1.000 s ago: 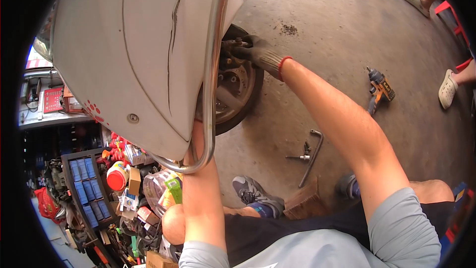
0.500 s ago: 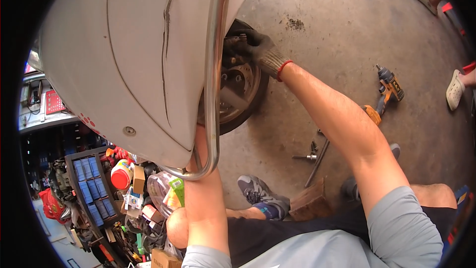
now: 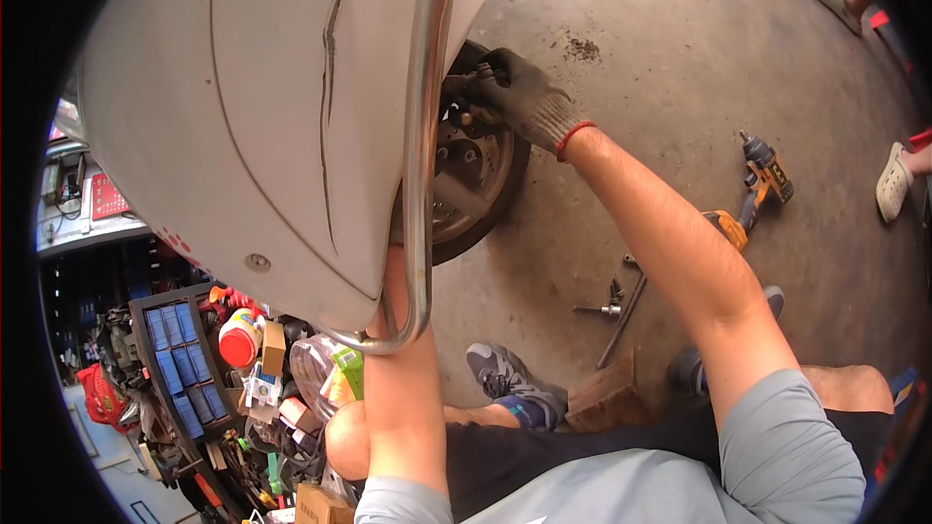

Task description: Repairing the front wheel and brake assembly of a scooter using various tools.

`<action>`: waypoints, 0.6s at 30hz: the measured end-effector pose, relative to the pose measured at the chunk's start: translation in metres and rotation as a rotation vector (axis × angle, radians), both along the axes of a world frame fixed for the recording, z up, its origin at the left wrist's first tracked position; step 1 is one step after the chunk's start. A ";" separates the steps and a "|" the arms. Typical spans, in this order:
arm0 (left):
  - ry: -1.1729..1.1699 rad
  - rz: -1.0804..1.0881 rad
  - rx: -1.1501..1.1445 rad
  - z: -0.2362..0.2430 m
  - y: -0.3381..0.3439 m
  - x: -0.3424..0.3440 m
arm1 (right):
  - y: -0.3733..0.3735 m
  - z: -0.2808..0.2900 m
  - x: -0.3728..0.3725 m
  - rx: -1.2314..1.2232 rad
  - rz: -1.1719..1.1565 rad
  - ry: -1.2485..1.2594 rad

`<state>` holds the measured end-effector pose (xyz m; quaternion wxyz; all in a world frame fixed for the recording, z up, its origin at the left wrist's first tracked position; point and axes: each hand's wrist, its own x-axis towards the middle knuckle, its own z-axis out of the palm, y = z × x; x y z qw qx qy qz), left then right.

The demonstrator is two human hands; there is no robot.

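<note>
My right hand [image 3: 525, 100], in a dark-coated knit glove with a red cuff edge, is closed around a dark metal part [image 3: 474, 89] beside the wheel. The part looks like a brake caliper; my fingers hide some of it. Below it show the brake disc [image 3: 473, 157] and the black tyre [image 3: 518, 175]. My left forearm [image 3: 401, 393] passes up behind the chrome guard bar [image 3: 419, 155] and under the white body panel [image 3: 262, 87] of a scooter. That panel hides my left hand completely. A long dark scratch runs down the panel.
On the floor to the right lies a yellow-and-black cordless impact driver [image 3: 764, 170]. A long-handled bar [image 3: 621, 320] and a socket tool [image 3: 604, 311] lie nearer me, by a wooden block [image 3: 602, 395]. Cluttered shelving [image 3: 184, 359] stands at left. Another person's light clog [image 3: 893, 182] shows far right.
My right hand has shifted slightly right and down, staying at the dark metal part. The view has moved a little. My left forearm keeps nearly the same place.
</note>
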<state>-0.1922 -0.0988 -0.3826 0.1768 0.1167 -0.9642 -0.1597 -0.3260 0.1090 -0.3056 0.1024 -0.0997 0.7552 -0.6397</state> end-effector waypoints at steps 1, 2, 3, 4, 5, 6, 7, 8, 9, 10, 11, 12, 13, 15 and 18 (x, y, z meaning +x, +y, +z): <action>0.004 0.006 -0.004 0.003 0.001 0.002 | 0.003 0.008 0.002 -0.004 0.019 -0.031; 0.010 0.012 -0.010 0.006 0.002 0.004 | 0.006 0.015 0.003 -0.008 0.024 -0.024; 0.017 0.019 -0.017 0.011 0.003 0.007 | 0.008 0.022 0.004 0.023 0.065 -0.048; 0.025 0.026 -0.026 0.018 0.003 0.010 | 0.010 0.028 0.006 0.054 0.107 -0.071; 0.033 0.034 -0.037 0.025 0.003 0.013 | 0.010 0.033 0.009 0.045 0.114 -0.060; 0.048 0.037 -0.048 0.033 0.006 0.013 | 0.013 0.036 0.010 0.023 0.163 -0.102; 0.061 0.038 -0.058 0.041 0.009 0.012 | 0.014 0.036 0.011 0.002 0.210 -0.144; 0.080 0.034 -0.072 0.049 0.009 0.011 | 0.012 0.032 0.009 -0.009 0.206 -0.123; 0.098 0.030 -0.087 0.055 0.014 0.004 | 0.007 0.026 0.004 0.032 0.223 -0.149; 0.113 0.192 -0.062 0.057 0.038 0.012 | 0.008 0.017 0.000 0.080 0.236 -0.187; 0.124 0.189 -0.078 0.063 0.053 0.019 | 0.010 0.022 0.004 0.065 0.235 -0.175; 0.270 0.144 -0.004 0.071 0.065 0.027 | 0.012 0.028 0.010 -0.117 0.255 -0.263; 0.413 0.098 0.071 0.077 0.068 0.032 | 0.012 0.035 0.016 -0.296 0.280 -0.350; 0.347 0.090 0.269 0.084 0.061 0.036 | 0.007 0.050 0.026 -0.516 0.339 -0.582; 0.186 0.100 1.093 0.102 0.080 0.028 | 0.013 0.049 0.027 -0.763 0.433 -0.831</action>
